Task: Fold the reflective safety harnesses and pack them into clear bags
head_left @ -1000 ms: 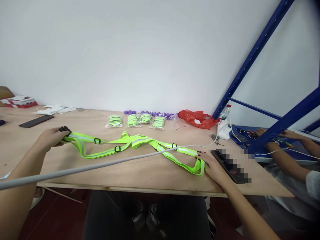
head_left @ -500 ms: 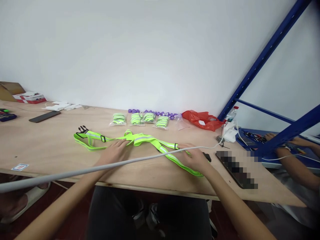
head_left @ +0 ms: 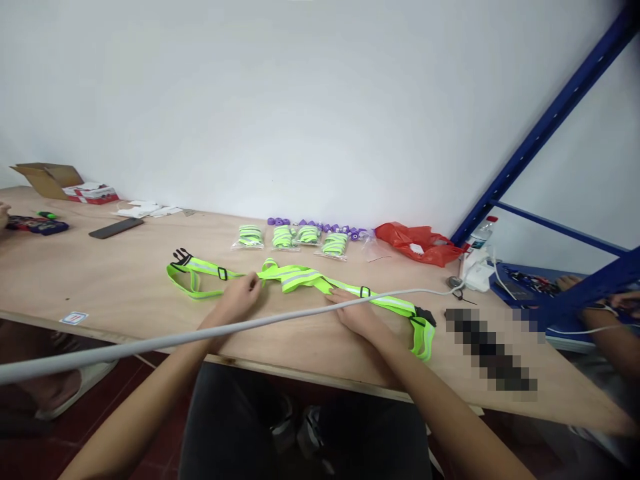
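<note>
Over the neon strap (head_left: 300, 277), a grey cable (head_left: 280, 318) crosses both forearms.

Soft woven cloth with shiny silver stripes: green strap (head_left: 300, 277), middle. Pale matt wood: table (head_left: 125, 293). Smooth grey plastic: cable (head_left: 200, 331). Crinkly glossy plastic: red bag (head_left: 415, 241), right of middle. Blue painted metal: frame (head_left: 550, 120), upper right.

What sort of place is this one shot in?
Probably a small workshop or packing room: a bare plywood table, blue steel racking beside it, and a row of bagged straps by the wall, like the loose neon strap laid out in front.
</note>
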Demonstrator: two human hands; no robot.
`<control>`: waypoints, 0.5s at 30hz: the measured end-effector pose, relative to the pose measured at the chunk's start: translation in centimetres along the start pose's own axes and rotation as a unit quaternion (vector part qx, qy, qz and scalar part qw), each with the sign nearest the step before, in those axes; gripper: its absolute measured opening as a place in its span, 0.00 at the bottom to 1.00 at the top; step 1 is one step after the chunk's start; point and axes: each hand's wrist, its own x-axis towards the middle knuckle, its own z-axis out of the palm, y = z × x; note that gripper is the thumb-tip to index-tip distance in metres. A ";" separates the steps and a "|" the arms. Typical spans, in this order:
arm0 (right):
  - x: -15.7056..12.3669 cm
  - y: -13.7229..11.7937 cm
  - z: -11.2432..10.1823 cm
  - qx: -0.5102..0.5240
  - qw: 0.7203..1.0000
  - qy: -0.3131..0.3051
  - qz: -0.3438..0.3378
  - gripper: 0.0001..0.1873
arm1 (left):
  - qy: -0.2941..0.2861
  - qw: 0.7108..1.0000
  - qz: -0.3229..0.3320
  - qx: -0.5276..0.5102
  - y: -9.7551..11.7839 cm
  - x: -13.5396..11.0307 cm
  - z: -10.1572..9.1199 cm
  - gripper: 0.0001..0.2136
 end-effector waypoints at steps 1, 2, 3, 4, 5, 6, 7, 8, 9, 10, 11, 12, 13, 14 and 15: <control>-0.5 0.5 -0.3 0.004 1.000 0.001 0.001 0.24 | 0.004 1.000 -0.007 -0.019 -0.4 0.4 -0.5 0.14; -1.0 1.0 -0.5 0.009 1.000 -0.001 -0.001 0.25 | 0.006 0.999 -0.011 -0.037 -0.7 0.7 -1.0 0.15; -1.5 1.4 -0.7 0.017 1.000 -0.006 -0.005 0.25 | 0.006 0.998 -0.012 -0.054 -1.0 1.0 -1.5 0.16; -1.9 1.8 -0.9 0.028 1.000 -0.010 -0.010 0.25 | 0.004 0.998 -0.009 -0.069 -1.2 1.2 -1.9 0.16; -2.3 2.2 -1.0 0.039 0.999 -0.010 -0.012 0.24 | 0.002 0.997 -0.004 -0.080 -1.2 1.3 -2.2 0.16; -2.6 2.5 -1.1 0.049 0.999 -0.005 -0.009 0.23 | -0.001 0.996 0.005 -0.090 -1.2 1.3 -2.4 0.17; -2.8 2.6 -1.2 0.059 0.998 0.003 -0.003 0.21 | -0.005 0.995 0.017 -0.097 -1.0 1.2 -2.6 0.17; -3.0 2.7 -1.3 0.068 0.998 0.014 0.006 0.20 | -0.012 0.994 0.030 -0.103 -0.7 0.9 -2.7 0.17; -3.2 2.7 -1.4 0.076 0.997 0.023 0.015 0.18 | -0.020 0.993 0.042 -0.107 -0.5 0.6 -2.7 0.17; -3.4 2.6 -1.7 0.083 0.996 0.028 0.023 0.17 | -0.030 0.992 0.053 -0.110 -0.2 0.1 -2.8 0.17; -3.5 2.5 -1.9 0.089 0.995 0.028 0.030 0.16 | -0.044 0.991 0.063 -0.112 0.1 -0.3 -2.8 0.18; -3.7 2.3 -2.1 0.092 0.995 0.024 0.034 0.14 | -0.064 0.989 0.074 -0.112 0.2 -0.9 -2.8 0.18; -3.8 2.1 -2.4 0.090 0.995 0.020 0.038 0.13 | -0.089 0.986 0.087 -0.111 0.4 -1.4 -2.8 0.19; -3.9 2.0 -2.6 0.081 0.996 0.016 0.042 0.12 | -0.117 0.982 0.103 -0.108 0.5 -1.9 -2.9 0.19; -4.0 1.8 -2.8 0.065 0.997 0.012 0.043 0.11 | -0.143 0.977 0.119 -0.104 0.6 -2.4 -2.9 0.19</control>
